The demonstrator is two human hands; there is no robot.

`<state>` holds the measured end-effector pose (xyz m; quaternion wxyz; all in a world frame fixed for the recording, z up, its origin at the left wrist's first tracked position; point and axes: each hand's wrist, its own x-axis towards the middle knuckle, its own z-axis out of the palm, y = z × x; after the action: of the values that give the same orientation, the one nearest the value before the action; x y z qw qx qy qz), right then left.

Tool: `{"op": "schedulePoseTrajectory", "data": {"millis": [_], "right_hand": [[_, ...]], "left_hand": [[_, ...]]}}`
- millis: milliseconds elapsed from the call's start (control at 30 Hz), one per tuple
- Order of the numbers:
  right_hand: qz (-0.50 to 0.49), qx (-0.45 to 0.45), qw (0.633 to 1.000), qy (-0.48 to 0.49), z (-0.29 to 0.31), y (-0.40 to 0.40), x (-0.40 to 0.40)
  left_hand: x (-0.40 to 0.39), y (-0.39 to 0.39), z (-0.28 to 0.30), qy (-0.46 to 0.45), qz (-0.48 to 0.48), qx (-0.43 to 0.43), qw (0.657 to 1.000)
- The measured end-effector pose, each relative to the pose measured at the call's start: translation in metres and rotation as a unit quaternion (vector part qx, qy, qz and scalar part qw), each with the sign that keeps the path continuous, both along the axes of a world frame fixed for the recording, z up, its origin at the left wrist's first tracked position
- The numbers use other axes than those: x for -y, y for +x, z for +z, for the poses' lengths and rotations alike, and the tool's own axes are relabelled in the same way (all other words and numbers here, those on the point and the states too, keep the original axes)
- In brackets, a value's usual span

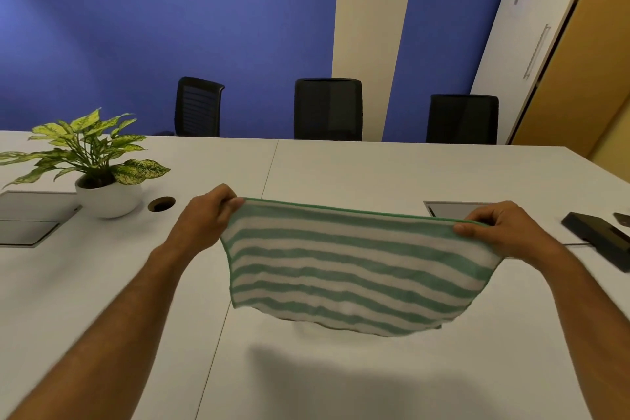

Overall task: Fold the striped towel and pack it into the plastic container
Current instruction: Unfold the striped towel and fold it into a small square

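Note:
The striped towel [354,266], green and white with a green hem, hangs spread out in the air above the white table [341,378]. My left hand [204,215] pinches its upper left corner. My right hand [504,228] pinches its upper right corner. The towel's lower edge hangs free just above the tabletop and throws a shadow on it. No plastic container shows in view.
A potted plant [102,177] in a white bowl stands at the left, beside a round cable hole [161,204] and a grey floor-box lid [30,218]. A black device [600,237] lies at the right edge. Three black chairs [327,109] line the far side.

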<state>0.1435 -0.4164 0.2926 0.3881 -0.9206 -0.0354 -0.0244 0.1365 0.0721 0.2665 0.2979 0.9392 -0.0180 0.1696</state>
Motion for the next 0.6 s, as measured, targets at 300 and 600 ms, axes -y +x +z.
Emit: {"op": "schedulePoseTrajectory", "data": {"millis": [300, 600], "right_hand": [[0.030, -0.087, 0.956, -0.280, -0.027, 0.013, 0.005], [0.105, 0.038, 0.992, -0.057, 0.007, 0.003, -0.084]], "left_hand": [[0.039, 0.003, 0.039, -0.057, -0.077, 0.110, 0.989], [0.116, 0.008, 0.069, 0.033, -0.161, 0.043, 0.985]]}}
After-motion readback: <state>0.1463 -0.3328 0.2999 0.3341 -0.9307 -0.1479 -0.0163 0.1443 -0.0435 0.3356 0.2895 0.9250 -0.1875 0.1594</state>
